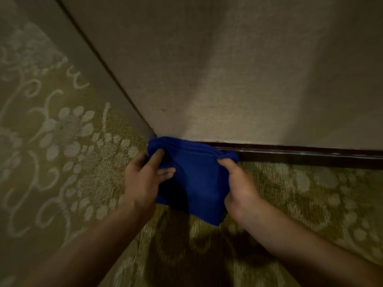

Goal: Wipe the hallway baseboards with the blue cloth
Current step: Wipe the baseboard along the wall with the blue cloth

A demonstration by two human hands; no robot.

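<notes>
Where two walls meet at the hallway's outer corner, a person presses the blue cloth [192, 175] against the end of the dark baseboard [310, 155], w/ both hands clamped on the fabric. The left hand [145, 179] pinches the cloth's left edge right at the corner, thumb and fingers closed on a fold; the right hand [238, 183] grips the right edge, fingers curled into the fabric just below the baseboard's lip. The cloth's top hem lies bunched along the top of the board, the rest hanging down onto the patterned carpet [62, 152]. The baseboard's long axis runs away to the right along the foot of the beige wall [228, 79], so the unwiped stretch likely lies on the right hand's side, that hand being nearer to it. A rightward sweep along the board looks like the next move. The cloth is deep blue, soft, folded approx. double, w/ rumpled ridges near the top; no dirt is discernible on it in the dim light.
</notes>
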